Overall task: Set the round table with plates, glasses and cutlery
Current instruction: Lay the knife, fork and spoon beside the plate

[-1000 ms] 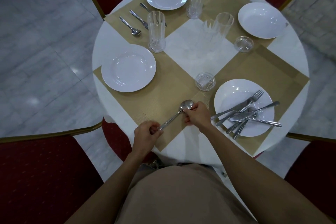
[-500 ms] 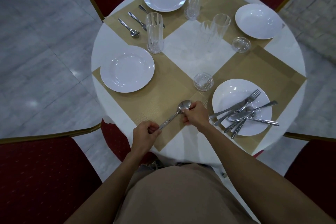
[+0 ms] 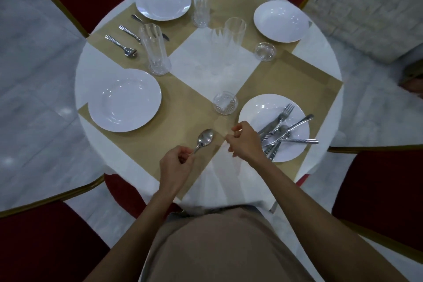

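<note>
The left hand (image 3: pixel 176 163) grips the spoon (image 3: pixel 205 138) by its handle, bowl jutting past the fingers; the right hand (image 3: pixel 246 138), loosely curled, seems empty.

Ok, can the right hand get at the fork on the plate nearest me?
Probably yes: the right hand holds nothing and hovers by the plate, with nothing between it and the fork, whose tines lie bare. The left hand grips the spoon.
</note>
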Tool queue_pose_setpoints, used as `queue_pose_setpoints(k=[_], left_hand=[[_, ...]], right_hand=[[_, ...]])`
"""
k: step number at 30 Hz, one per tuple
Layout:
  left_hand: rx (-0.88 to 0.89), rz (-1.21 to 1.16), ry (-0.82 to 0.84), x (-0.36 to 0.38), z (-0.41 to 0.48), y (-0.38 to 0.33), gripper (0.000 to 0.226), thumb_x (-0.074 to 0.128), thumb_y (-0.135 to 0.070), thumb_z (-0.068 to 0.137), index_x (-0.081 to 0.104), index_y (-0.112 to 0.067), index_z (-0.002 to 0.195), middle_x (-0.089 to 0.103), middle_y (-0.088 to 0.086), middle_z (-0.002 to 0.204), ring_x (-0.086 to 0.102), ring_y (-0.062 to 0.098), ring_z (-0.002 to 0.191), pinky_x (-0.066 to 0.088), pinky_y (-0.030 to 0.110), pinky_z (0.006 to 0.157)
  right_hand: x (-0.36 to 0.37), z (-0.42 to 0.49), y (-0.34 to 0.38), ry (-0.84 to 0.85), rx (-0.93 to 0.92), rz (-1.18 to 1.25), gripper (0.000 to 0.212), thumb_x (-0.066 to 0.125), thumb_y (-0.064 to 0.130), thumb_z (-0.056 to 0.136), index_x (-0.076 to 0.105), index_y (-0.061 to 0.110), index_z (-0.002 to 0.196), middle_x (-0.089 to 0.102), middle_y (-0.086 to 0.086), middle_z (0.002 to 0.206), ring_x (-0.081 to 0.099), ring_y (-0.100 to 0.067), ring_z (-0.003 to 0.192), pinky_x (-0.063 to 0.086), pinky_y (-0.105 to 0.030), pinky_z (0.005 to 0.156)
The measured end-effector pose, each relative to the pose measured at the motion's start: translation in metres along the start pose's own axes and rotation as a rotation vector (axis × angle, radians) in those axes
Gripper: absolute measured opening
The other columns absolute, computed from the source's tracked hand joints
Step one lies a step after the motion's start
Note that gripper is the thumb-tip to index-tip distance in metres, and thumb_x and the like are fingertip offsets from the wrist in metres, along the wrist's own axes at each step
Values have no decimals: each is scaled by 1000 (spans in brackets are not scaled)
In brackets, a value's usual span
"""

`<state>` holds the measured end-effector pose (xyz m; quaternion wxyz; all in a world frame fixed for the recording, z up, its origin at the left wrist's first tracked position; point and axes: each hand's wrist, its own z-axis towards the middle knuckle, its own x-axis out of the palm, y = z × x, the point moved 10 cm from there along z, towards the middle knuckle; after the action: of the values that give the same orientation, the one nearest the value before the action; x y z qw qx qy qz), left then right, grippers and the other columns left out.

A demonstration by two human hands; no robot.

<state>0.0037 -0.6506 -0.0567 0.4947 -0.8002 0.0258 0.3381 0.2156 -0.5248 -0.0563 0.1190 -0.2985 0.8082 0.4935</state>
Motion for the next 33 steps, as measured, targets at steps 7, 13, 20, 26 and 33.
queue_pose_setpoints(k=[7,13,20,26,33], left_hand=[[112,150,163,55,17,-46,18,67,-18,83,65,-15,66,52,-9,58,58,13,63,31,13,60],[-83,163,323,86,14,-15,34,61,-24,85,57,-9,54,56,6,53,48,9,51,38,24,47],[-181,-107,272,109,32,-59,16,65,-19,91,74,-12,81,70,-2,69,66,9,56,51,30,55],[-213,-289,231,90,28,-51,13,68,-15,88,73,-11,76,68,-2,64,62,13,55,54,30,59],[-231,-444,202,32,25,-26,11,71,-16,89,77,-7,88,66,6,67,57,14,61,51,28,60]], right_hand=[[-9,-8,-10,-33,22,-33,14,62,17,85,57,16,98,71,-1,77,68,-16,59,56,-31,49],[-5,-8,-23,4,-10,-95,6,64,15,87,64,16,94,70,-1,87,69,-14,73,52,-20,62],[-78,23,-13,-24,-16,-46,9,62,13,87,67,10,95,72,-6,85,72,-16,70,57,-21,60],[-90,14,-23,-73,42,2,13,60,18,90,68,8,90,73,-5,79,71,-16,61,61,-32,62],[-27,21,12,110,99,246,31,59,38,94,69,11,84,71,-6,75,58,-14,52,47,-29,48]])
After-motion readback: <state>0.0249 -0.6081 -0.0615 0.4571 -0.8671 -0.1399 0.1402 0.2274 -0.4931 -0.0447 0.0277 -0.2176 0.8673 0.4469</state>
